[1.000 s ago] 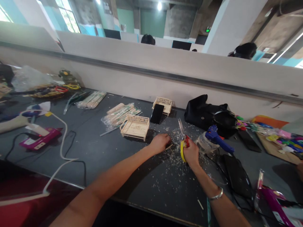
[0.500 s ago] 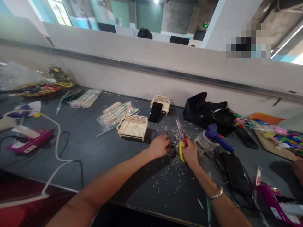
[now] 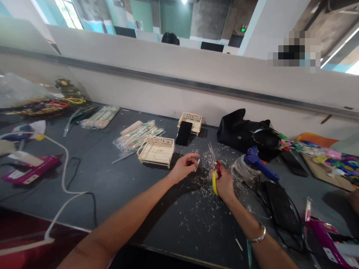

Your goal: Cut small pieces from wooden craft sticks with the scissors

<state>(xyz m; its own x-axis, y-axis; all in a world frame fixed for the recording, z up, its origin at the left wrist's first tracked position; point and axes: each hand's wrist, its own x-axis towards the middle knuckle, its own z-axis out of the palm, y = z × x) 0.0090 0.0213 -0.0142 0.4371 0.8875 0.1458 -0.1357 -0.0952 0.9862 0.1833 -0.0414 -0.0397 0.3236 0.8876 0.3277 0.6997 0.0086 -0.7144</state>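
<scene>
My left hand (image 3: pixel 185 167) is above the dark table, pinching a short pale stick (image 3: pixel 198 163) between thumb and fingers. In my right hand (image 3: pixel 224 182) is a pair of scissors (image 3: pixel 213 158) with yellow and red handles, its blades pointing away from me. Small pale clippings (image 3: pixel 202 209) lie scattered under and around both hands. Just left of my left hand stands a miniature bench (image 3: pixel 156 150) made of thin wooden sticks. Behind it, a second small bench (image 3: pixel 193 118) has a black phone (image 3: pixel 184 133) leaning against it.
Plastic-wrapped stick bundles (image 3: pixel 140 136) lie left of the benches. A blue glue gun (image 3: pixel 259 164) rests on a clear container (image 3: pixel 239 168) at right, near a black bag (image 3: pixel 244 129). Cables cross both sides, with a magenta device (image 3: pixel 32 170) at left. Another person's hand shows at the right edge.
My left hand has lifted slightly and moved left, and a short pale stick now shows in its fingers. The right hand with the scissors has barely moved.
</scene>
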